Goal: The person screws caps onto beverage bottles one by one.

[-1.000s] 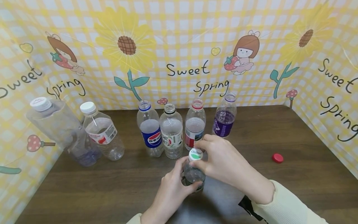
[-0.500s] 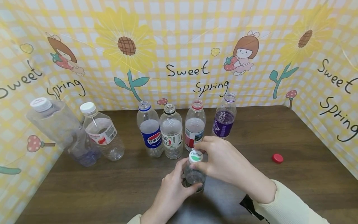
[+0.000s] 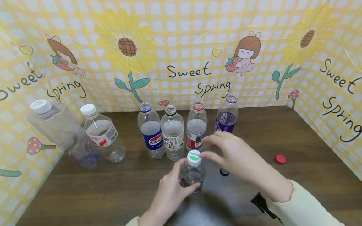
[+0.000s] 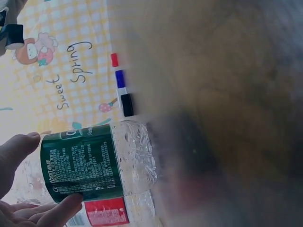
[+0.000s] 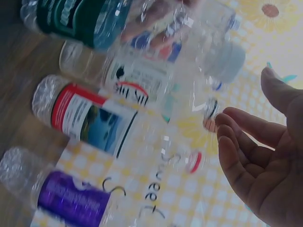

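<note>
A clear plastic bottle (image 3: 193, 172) with a white cap (image 3: 194, 158) printed in green stands upright at the front of the table. My left hand (image 3: 174, 192) grips it round the body, thumb on the near side. Its green label (image 4: 80, 163) shows in the left wrist view, with thumb and fingers at opposite edges. My right hand (image 3: 237, 153) is beside the cap, thumb tip close to it in the head view. In the right wrist view its fingers (image 5: 241, 142) are loosely bent, with a gap between them and the cap, and hold nothing.
Behind stand uncapped bottles: Pepsi-labelled (image 3: 152, 138), white-labelled (image 3: 173, 141), red-labelled (image 3: 196, 131) and purple-labelled (image 3: 226, 121). Two capped bottles, one large (image 3: 65, 125) and one smaller (image 3: 103, 135), are at the left. A red cap (image 3: 280, 159) and a partly hidden black cap (image 3: 224, 172) lie right.
My right hand has let go of the white cap and moved right, its thumb and fingers spreading apart. A black cap has come into sight under it. The left hand keeps its grip.
</note>
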Demonstrator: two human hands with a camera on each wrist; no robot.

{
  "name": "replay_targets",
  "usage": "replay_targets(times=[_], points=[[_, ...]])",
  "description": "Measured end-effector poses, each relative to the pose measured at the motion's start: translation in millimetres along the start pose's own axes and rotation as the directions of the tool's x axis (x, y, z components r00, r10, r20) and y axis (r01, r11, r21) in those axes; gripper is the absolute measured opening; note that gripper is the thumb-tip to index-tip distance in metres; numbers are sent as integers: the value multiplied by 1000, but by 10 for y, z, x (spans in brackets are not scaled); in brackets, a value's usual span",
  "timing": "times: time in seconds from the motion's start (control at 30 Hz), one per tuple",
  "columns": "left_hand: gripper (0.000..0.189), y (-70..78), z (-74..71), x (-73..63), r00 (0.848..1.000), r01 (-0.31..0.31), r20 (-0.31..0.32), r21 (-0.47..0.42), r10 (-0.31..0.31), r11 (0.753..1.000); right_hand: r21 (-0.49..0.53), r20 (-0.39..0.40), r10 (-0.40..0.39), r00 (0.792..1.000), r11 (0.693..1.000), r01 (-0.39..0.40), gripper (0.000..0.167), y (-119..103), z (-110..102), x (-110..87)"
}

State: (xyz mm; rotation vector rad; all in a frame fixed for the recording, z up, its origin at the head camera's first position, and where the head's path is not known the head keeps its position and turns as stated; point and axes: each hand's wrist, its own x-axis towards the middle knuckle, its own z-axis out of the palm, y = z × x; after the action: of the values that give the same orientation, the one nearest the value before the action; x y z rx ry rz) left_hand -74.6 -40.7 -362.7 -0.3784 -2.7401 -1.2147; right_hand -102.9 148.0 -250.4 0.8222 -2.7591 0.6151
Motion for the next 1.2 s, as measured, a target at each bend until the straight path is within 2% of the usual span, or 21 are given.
replay_targets(times=[0.13,0.23,0.47,0.53,0.7,0.8,1.03,1.2], points=[[71,-4,-58,5,998,63,-10,8,-63,998,6,-42,33,999,999,-32,25,145,-58,-33],[71,-30,-100,-6,995,83,-50,19,-82,996,16,-68,54,996,998,-53,22,280,-78,-81],[72,-122,-263,-7,984,150,-103,15,-148,989,-13,-51,157,986,987,-158,21,610,-59,-236],[73,-145,-329,-4,980,161,-118,28,-157,986,-28,-40,177,983,984,-179,20,707,-45,-280],[71,-228,-481,1,974,130,-193,47,-119,990,-49,0,240,971,970,-240,20,914,-2,-376],[71,-281,-571,1,965,133,-232,48,-118,990,-50,22,275,961,961,-274,20,1008,33,-416],[74,-381,-790,21,937,219,-285,32,-201,975,-41,64,312,948,950,-310,21,1180,166,-482],[74,-473,-891,54,916,262,-325,42,-235,964,-27,108,334,936,943,-333,24,1271,320,-525]])
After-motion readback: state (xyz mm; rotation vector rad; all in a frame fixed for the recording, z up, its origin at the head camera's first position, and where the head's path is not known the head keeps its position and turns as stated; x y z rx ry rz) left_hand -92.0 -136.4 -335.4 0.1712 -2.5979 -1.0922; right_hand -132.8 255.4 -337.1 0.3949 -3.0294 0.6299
